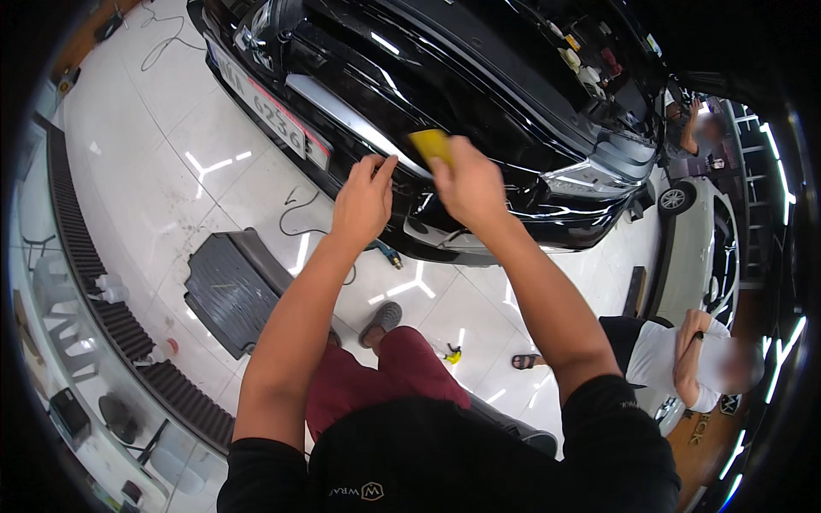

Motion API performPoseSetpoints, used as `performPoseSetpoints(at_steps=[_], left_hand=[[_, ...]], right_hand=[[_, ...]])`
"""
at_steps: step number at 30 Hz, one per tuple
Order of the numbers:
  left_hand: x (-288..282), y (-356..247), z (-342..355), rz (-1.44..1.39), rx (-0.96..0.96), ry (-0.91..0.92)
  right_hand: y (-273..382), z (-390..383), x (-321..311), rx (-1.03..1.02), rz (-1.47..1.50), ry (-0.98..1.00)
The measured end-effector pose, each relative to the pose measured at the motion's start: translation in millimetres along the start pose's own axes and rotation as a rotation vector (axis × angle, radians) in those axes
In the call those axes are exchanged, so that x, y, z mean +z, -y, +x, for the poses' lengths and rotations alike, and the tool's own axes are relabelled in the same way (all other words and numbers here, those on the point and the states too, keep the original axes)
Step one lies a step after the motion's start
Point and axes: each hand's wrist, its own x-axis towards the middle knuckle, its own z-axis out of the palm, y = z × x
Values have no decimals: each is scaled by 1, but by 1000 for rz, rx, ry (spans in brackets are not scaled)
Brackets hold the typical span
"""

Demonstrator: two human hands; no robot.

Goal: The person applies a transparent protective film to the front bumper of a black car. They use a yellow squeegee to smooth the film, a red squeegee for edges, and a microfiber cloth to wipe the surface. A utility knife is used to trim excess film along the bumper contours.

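A flat yellow squeegee card [431, 146] is gripped in my right hand [472, 184], its fingers closed round one end. The card is just above the right end of a silver trim strip [346, 113] on the front of a black car [479, 103]. My left hand [363, 198] is near the strip's lower edge, fingers bent and slightly apart, fingertips at or close to it. I see nothing held there, though the finger undersides are hidden. A licence plate [256, 107] lies to the left of that hand, on the same car front.
A dark ribbed mat [227, 291] lies on the tiled floor at left. A green-and-black tool [386, 254] with a cord and a small yellow item [453, 353] are on the floor. A person with folded arms [684, 359] stands at right, by a white car [697, 248].
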Motion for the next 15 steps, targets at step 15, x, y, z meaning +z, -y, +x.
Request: performPoseSetpoints(at_steps=[15], left_hand=[[26,-7,24,-448,-460,-221]], right_hand=[[8,2,26,-241,-178,52]])
